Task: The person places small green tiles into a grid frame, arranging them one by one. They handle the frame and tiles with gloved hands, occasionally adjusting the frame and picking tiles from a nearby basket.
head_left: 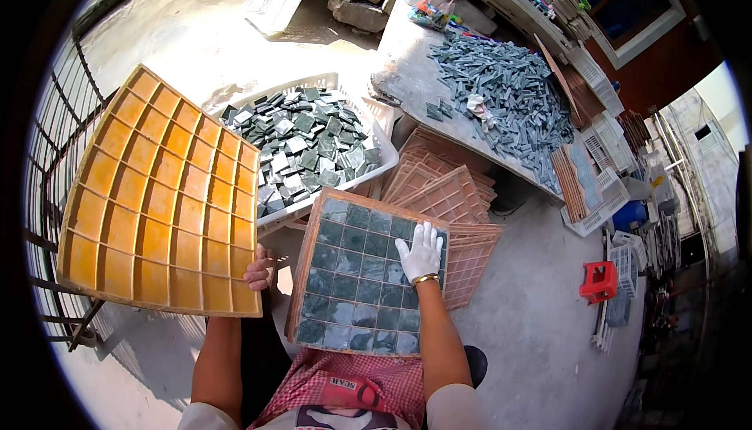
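Note:
My left hand (258,269) grips the lower right corner of a yellow plastic grid tray (160,195) and holds it up at the left, tilted toward me. My right hand (421,251), in a white glove with a gold bangle at the wrist, lies flat on the dark green square tiles that fill a brown grid tray (307,258) on my lap. The tiles sit in rows inside that tray's cells.
A white plastic basket (356,101) heaped with loose green tiles stands ahead. A stack of reddish-brown grid trays (454,195) lies to its right. A concrete bench (407,70) holds a pile of small grey-green strips. A red crate (599,281) and white baskets sit at right; a metal railing (55,164) runs along the left.

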`<state>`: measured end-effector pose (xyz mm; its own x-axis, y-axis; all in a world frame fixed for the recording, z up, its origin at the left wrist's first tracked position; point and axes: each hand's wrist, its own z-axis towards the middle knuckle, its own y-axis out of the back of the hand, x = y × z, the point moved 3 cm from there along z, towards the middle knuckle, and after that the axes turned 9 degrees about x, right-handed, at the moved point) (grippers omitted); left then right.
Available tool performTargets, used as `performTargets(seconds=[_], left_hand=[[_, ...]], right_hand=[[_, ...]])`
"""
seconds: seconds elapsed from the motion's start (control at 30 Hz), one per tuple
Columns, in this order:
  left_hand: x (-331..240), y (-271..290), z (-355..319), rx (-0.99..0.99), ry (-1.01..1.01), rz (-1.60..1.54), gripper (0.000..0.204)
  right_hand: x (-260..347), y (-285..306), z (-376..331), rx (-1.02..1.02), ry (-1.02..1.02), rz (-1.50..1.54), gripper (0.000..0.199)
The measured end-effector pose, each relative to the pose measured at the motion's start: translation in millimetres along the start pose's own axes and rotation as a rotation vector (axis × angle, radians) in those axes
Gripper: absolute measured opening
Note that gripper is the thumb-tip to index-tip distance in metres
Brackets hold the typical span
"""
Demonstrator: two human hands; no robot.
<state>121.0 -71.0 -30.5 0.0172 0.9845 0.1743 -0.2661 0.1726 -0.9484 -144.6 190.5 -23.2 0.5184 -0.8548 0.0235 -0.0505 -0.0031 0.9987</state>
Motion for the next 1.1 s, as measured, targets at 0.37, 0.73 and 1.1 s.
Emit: performTargets(seconds=[0.37,0.73,1.1], left_hand=[[8,-9,-3,0.026,-0.001,-0.067,0.061],[15,-14,-4,-0.091,0.059,0.025,0.051],[7,-3,-9,-0.008,0.096,-0.004,0.052]], right_hand=[[17,-5,-138,-0.019,-0.030,-0.006,0.080],[212,18,-204,0.198,0.750,0.314,0.071],[193,19,-195,0.158,0.707,0.213,0.070]])
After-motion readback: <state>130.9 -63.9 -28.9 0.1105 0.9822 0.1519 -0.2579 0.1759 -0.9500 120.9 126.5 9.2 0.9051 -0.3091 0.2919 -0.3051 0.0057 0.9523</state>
